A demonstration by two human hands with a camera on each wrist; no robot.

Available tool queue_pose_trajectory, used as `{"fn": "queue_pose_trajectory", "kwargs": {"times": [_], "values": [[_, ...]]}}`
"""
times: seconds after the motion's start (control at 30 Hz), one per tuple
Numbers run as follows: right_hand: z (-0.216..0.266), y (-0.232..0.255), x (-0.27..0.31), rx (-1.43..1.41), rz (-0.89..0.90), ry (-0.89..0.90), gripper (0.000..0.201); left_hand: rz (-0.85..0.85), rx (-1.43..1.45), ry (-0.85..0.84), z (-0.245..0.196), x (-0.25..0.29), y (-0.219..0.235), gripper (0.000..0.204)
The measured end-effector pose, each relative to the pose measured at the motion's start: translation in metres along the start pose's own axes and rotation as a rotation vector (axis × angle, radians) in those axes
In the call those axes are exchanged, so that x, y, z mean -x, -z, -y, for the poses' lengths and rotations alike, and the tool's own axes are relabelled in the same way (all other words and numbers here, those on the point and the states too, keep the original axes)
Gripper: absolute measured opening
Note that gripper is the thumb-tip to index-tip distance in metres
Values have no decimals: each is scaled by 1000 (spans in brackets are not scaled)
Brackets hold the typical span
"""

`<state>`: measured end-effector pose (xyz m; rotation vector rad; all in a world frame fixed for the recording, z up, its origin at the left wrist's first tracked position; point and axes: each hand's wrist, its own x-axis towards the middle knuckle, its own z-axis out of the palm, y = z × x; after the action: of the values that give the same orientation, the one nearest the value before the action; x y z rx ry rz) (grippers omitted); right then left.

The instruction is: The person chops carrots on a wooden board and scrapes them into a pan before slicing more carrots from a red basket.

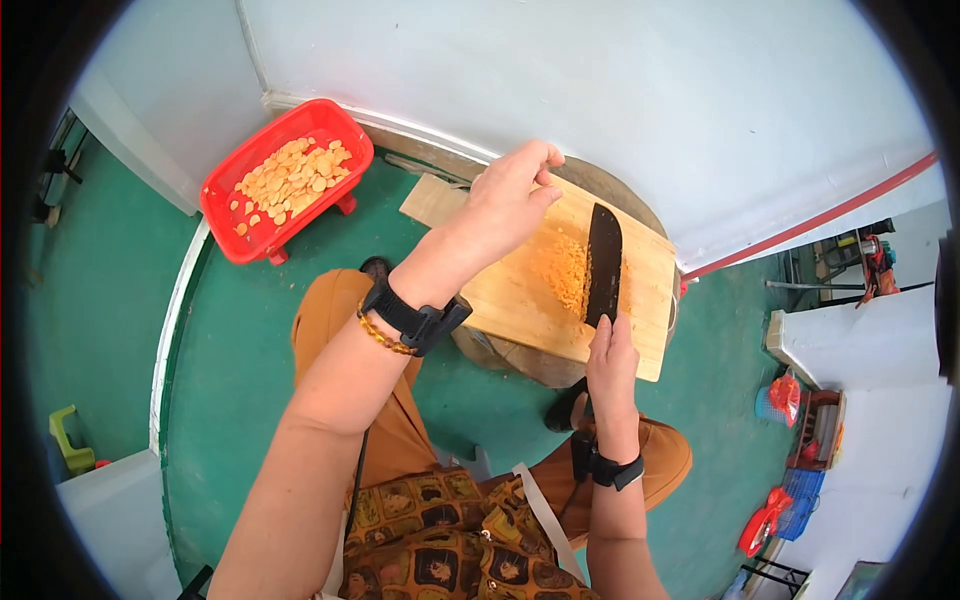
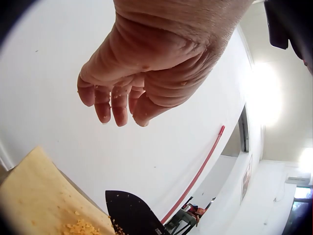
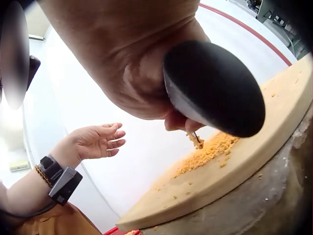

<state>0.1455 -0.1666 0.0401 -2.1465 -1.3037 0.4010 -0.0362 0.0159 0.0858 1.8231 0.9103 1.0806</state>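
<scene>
My right hand [image 1: 612,370] grips the handle of a black-bladed kitchen knife [image 1: 604,265]. Its blade lies over the right part of a wooden cutting board [image 1: 500,300], beside a heap of finely chopped orange bits [image 1: 566,275]. In the right wrist view the knife's dark, rounded handle end [image 3: 215,88] hides part of the board. My left hand [image 1: 510,195] is raised above the board's far left side, holding nothing, its fingers loosely bent. Small crumbs cling to those fingertips [image 2: 120,117] in the left wrist view.
A red tub [image 1: 225,205] on short legs stands at the left with many thin orange slices [image 1: 295,180] in it. Under the board is a round block [image 1: 540,366]. A white wall [image 1: 600,90] rises just behind. Baskets and red bags [image 1: 765,522] sit far right.
</scene>
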Motion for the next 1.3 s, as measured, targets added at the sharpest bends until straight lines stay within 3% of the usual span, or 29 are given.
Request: {"fn": "queue_pose_trajectory", "kwargs": {"times": [0.1, 0.2, 0.33, 0.43, 0.63, 0.83, 1.03, 1.13, 1.23, 1.3], "values": [[4, -12, -7, 80, -68, 128, 19, 2, -5, -3, 0, -1, -1, 27], [4, -15, -12, 212, 48, 96, 19, -13, 3, 0, -1, -3, 1, 27], [19, -12, -11, 159, 25, 49, 20, -43, -2, -42, -1, -2, 2, 28], [8, -22, -12, 184, -26, 192, 20, -58, 0, -74, 4, -4, -1, 28], [15, -18, -16, 208, 6, 122, 18, -55, -5, -64, 0, -3, 1, 28], [-1, -30, -19, 237, -17, 172, 18, -60, -13, -76, 1, -3, -2, 28], [19, -20, -18, 153, -23, 134, 17, -68, -30, -99, 1, -2, 0, 27], [14, -28, -22, 180, -29, 198, 19, -70, -22, -99, 3, -2, -3, 27], [16, -31, -23, 231, 61, 91, 21, -53, -11, -76, 3, -4, -3, 28], [16, -29, -24, 220, 48, 130, 19, -48, -12, -68, 3, -2, -2, 28]]}}
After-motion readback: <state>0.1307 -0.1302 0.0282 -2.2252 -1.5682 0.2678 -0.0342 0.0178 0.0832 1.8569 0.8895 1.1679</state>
